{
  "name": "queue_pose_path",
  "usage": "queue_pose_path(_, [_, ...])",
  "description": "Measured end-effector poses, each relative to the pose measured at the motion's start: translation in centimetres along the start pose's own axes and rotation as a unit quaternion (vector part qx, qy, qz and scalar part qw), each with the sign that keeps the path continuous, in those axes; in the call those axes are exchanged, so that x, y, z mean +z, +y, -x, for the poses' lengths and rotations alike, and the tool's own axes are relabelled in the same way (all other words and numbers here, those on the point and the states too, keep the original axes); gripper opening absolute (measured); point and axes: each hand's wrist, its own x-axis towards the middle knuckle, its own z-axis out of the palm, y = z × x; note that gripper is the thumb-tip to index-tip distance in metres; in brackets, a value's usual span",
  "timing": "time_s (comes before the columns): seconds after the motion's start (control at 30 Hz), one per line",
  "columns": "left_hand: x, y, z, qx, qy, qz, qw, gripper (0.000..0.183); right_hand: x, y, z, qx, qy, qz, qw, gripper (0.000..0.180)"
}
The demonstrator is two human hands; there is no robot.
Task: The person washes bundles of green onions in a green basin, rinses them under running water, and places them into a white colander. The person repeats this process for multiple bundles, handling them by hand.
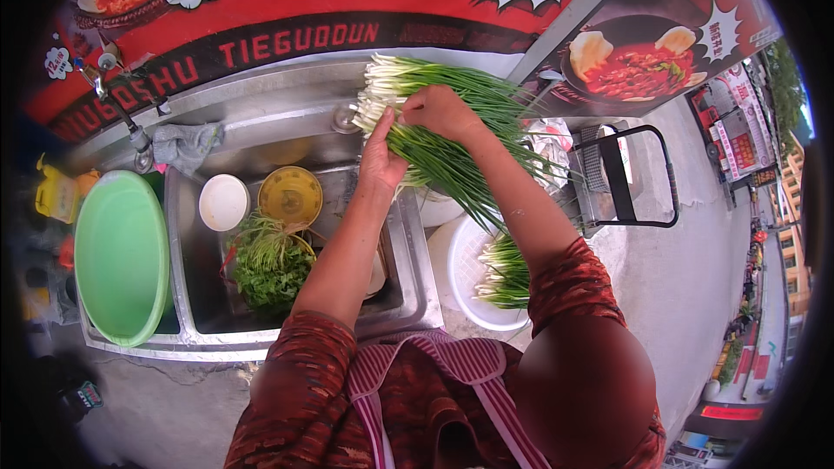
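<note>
A large heap of green onions [456, 88] lies at the sink's back right corner, white ends to the left and green leaves trailing right. My left hand [384, 153] rests against the near side of the heap, thumb up and fingers partly hidden; whether it grips any stalks is unclear. Just right of it, my right hand [440, 114] is bent over the stalks with thumb and forefinger pinched together near the white ends. More green onions [505, 273] lie in a white plastic basket [458, 267], below my right forearm.
The steel sink [228, 342] holds a white bowl [224, 202], a yellow strainer or bowl [290, 195] and leafy greens [270, 267]. A green basin [122, 257] stands at left. A grey cloth [189, 143] lies by the faucet [138, 137]. A cart with a black handle [671, 176] is at right.
</note>
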Motion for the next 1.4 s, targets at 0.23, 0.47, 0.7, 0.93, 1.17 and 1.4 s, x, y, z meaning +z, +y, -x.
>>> queue_pose_path(0.23, [2.6, 2.2, 2.0, 0.012, -0.027, -0.04, 0.999, 0.035, -0.7, -3.3, 0.2, -0.001, -0.008, -0.081, 0.997, 0.018])
queue_pose_path(0.47, [3.5, 5.2, 2.5, 0.093, -0.007, -0.028, 0.995, 0.022, -1.1, -7.6, 4.8, -0.101, 0.156, -0.065, 0.981, 0.019])
queue_pose_path(0.7, [4.5, 7.9, 5.6, 0.185, 0.04, -0.032, 0.981, 0.016, 2.5, -10.6, 3.7, -0.239, 0.182, 0.043, 0.953, 0.019])
queue_pose_path(0.93, [2.6, 14.3, 9.5, 0.245, 0.091, -0.035, 0.965, 0.014, 6.1, -15.4, 1.2, -0.087, 0.06, -0.296, 0.949, 0.008])
queue_pose_path(1.17, [-0.5, 23.0, 15.2, 0.239, 0.066, -0.128, 0.96, 0.017, 12.0, -23.8, -2.7, -0.042, 0.031, -0.371, 0.927, 0.012])
queue_pose_path(1.4, [-5.6, 35.6, 23.8, 0.174, -0.05, -0.104, 0.978, 0.037, 22.1, -36.8, -9.5, 0.11, 0.016, -0.65, 0.752, 0.013])
